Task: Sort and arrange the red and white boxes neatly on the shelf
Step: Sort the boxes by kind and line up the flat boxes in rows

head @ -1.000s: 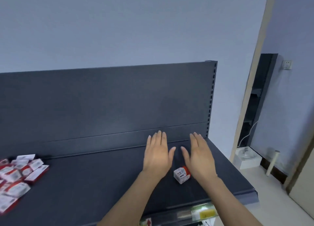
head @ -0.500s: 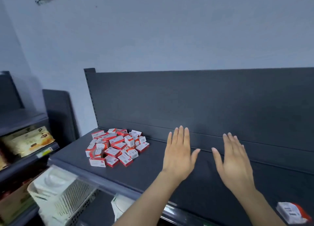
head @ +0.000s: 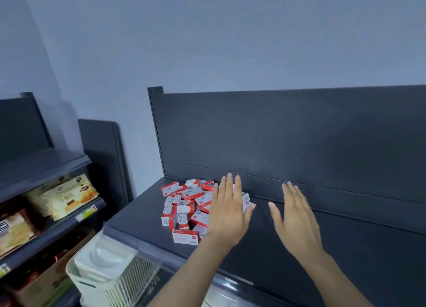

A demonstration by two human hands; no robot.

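On the dark side shelving at my far left sit tan snack packets [head: 62, 196], and below the shelf's front edge stands a white slatted plastic basket [head: 110, 276]. The small red and white cardboard boxes [head: 184, 205] lie in a loose, jumbled heap at the left end of the dark grey metal shelf [head: 345, 249], close to its back panel. My left hand [head: 228, 214] is spread flat, fingers straight and together, palm down over the heap's right edge, gripping nothing; whether it touches a box I cannot tell. My right hand [head: 297, 219] is likewise flat and empty over bare shelf, apart from the boxes.
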